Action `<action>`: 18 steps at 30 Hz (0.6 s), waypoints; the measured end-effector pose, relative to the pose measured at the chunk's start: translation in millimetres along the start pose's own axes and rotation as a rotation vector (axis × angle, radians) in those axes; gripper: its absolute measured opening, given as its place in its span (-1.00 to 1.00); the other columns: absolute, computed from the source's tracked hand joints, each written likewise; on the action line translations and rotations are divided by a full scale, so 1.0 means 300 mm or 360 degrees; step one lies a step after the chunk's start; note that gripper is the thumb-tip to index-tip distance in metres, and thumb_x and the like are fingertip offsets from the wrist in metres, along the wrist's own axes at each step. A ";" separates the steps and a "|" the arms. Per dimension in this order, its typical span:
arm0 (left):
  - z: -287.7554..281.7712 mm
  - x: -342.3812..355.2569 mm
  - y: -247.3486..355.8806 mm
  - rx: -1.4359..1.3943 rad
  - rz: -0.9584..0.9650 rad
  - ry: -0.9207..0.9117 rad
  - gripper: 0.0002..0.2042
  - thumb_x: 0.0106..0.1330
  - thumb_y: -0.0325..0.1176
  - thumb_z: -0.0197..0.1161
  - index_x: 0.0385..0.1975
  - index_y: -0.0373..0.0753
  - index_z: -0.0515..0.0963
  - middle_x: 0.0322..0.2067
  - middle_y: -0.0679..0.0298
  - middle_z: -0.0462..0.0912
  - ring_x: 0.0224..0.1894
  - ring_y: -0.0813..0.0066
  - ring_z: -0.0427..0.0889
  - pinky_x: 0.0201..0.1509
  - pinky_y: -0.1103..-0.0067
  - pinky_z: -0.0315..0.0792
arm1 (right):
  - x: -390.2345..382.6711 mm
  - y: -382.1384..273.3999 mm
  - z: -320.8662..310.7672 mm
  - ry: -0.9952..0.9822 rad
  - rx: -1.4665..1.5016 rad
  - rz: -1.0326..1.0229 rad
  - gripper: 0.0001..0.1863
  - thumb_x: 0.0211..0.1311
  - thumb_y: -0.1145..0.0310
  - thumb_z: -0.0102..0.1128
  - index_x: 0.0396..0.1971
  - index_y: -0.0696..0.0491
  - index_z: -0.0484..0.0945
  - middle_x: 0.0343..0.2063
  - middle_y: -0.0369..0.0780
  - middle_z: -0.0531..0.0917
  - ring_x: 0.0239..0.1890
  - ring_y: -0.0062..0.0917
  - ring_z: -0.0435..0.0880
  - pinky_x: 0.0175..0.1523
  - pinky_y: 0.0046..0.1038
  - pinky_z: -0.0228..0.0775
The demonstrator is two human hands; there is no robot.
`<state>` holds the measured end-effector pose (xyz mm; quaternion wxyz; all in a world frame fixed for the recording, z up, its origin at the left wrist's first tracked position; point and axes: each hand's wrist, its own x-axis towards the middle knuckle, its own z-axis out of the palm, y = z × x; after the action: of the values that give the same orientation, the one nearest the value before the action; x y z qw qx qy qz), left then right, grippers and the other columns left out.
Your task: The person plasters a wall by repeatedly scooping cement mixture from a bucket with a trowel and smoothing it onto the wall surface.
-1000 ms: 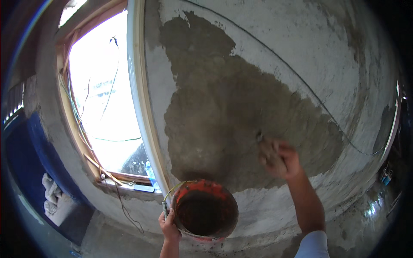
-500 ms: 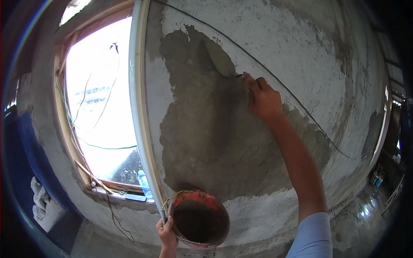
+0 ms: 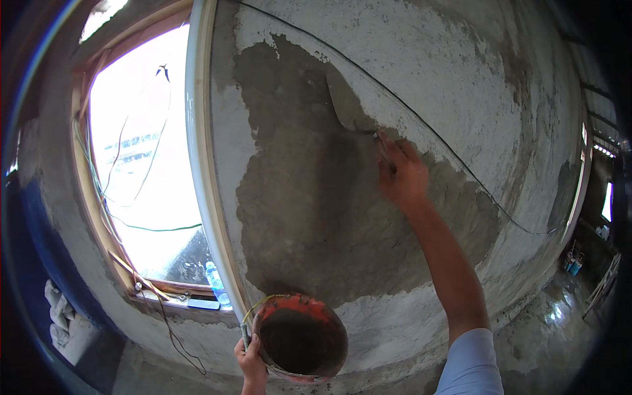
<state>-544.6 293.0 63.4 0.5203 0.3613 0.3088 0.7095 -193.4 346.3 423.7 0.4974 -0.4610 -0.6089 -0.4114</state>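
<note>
Two bare hands [image 3: 251, 361] [image 3: 404, 174], one bucket [image 3: 304, 305] and one trowel [image 3: 346, 108] are sharing the view with one large window [image 3: 155, 191] and one clear bottle [image 3: 216, 282].

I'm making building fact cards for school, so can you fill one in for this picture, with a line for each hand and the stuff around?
Left hand: holds the bucket by its left side
Bucket inside: orange near the top, too dark below to tell more
Right hand: holds a trowel, blade at the dark patch
Wall: pale around the patch
Cable: slants down to the right
Bottle: at the window's lower right corner
</note>
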 end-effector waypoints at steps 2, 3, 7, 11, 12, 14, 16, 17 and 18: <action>0.006 -0.004 0.005 -0.0010 -0.0009 -0.0013 -0.73 0.44 -0.41 0.22 -0.56 -0.16 0.40 -0.59 0.58 0.32 -0.52 0.78 0.19 -0.45 0.63 0.01 | 0.013 0.051 0.020 0.0075 -0.0291 -0.0130 -0.39 0.12 0.49 0.31 0.23 -0.22 0.57 -0.17 -0.21 0.61 -0.38 -0.27 0.71 -0.33 -0.24 0.61; 0.011 -0.008 0.010 0.0034 -0.0004 -0.0024 -0.73 0.44 -0.41 0.22 -0.57 -0.16 0.40 -0.59 0.58 0.32 -0.52 0.78 0.19 -0.44 0.63 0.01 | 0.014 0.066 0.019 0.0074 -0.0298 -0.0125 -0.39 0.12 0.49 0.31 0.23 -0.22 0.57 -0.17 -0.21 0.61 -0.38 -0.27 0.71 -0.33 -0.24 0.61; -0.032 0.007 -0.028 0.0136 -0.0019 -0.0073 -0.82 0.41 -0.38 0.23 -0.47 -0.20 0.49 -0.54 0.55 0.40 -0.51 0.75 0.29 -0.40 0.67 0.15 | -0.022 0.075 -0.001 -0.0195 -0.0534 -0.0255 -0.37 0.08 0.51 0.30 0.22 -0.25 0.57 -0.15 -0.24 0.60 -0.39 -0.28 0.72 -0.36 -0.24 0.62; -0.016 0.004 -0.009 0.0062 -0.0016 -0.0026 -0.79 0.41 -0.38 0.24 -0.51 -0.17 0.45 -0.56 0.57 0.36 -0.52 0.76 0.24 -0.42 0.65 0.09 | -0.078 0.049 -0.085 -0.0397 -0.0193 -0.0297 -0.40 0.10 0.50 0.30 0.19 -0.27 0.59 -0.19 -0.25 0.62 -0.40 -0.27 0.72 -0.35 -0.24 0.62; -0.001 -0.001 0.016 0.0089 -0.0026 -0.0044 -0.78 0.41 -0.38 0.24 -0.52 -0.17 0.44 -0.57 0.58 0.36 -0.51 0.76 0.24 -0.42 0.65 0.09 | -0.070 0.048 -0.092 -0.0406 -0.0197 -0.0298 -0.40 0.10 0.50 0.30 0.19 -0.27 0.59 -0.19 -0.25 0.62 -0.40 -0.27 0.72 -0.35 -0.24 0.62; 0.011 -0.007 0.018 0.0109 -0.0032 -0.0065 -0.78 0.41 -0.37 0.25 -0.52 -0.17 0.44 -0.57 0.58 0.35 -0.51 0.76 0.24 -0.42 0.65 0.09 | -0.021 0.048 -0.093 -0.0169 -0.0130 -0.0193 -0.41 0.11 0.48 0.32 0.20 -0.27 0.57 -0.22 -0.25 0.63 -0.40 -0.27 0.73 -0.35 -0.24 0.62; 0.007 -0.009 -0.007 0.0136 -0.0033 -0.0061 -0.77 0.40 -0.38 0.25 -0.52 -0.16 0.44 -0.57 0.58 0.34 -0.51 0.76 0.23 -0.43 0.65 0.08 | 0.071 0.054 -0.043 -0.0088 -0.0183 -0.0203 -0.40 0.12 0.47 0.32 0.21 -0.28 0.56 -0.20 -0.24 0.62 -0.40 -0.27 0.73 -0.35 -0.25 0.62; 0.014 -0.013 -0.010 0.0130 -0.0036 -0.0068 -0.77 0.40 -0.38 0.25 -0.52 -0.16 0.44 -0.57 0.58 0.34 -0.51 0.76 0.23 -0.43 0.65 0.08 | 0.115 0.052 -0.025 -0.0003 -0.0258 -0.0215 -0.39 0.13 0.45 0.31 0.23 -0.28 0.54 -0.18 -0.23 0.62 -0.40 -0.27 0.73 -0.34 -0.25 0.63; 0.027 -0.021 -0.011 0.0126 -0.0058 -0.0068 -0.78 0.40 -0.39 0.25 -0.53 -0.17 0.43 -0.57 0.58 0.34 -0.51 0.76 0.23 -0.43 0.65 0.09 | 0.142 0.047 -0.006 -0.0002 -0.0270 -0.0214 -0.39 0.13 0.45 0.31 0.23 -0.28 0.54 -0.18 -0.23 0.62 -0.40 -0.27 0.73 -0.34 -0.25 0.63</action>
<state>-535.0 288.3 63.9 0.5250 0.3909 0.3319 0.6792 -182.8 354.5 466.6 0.4274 -0.4598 -0.6018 -0.4937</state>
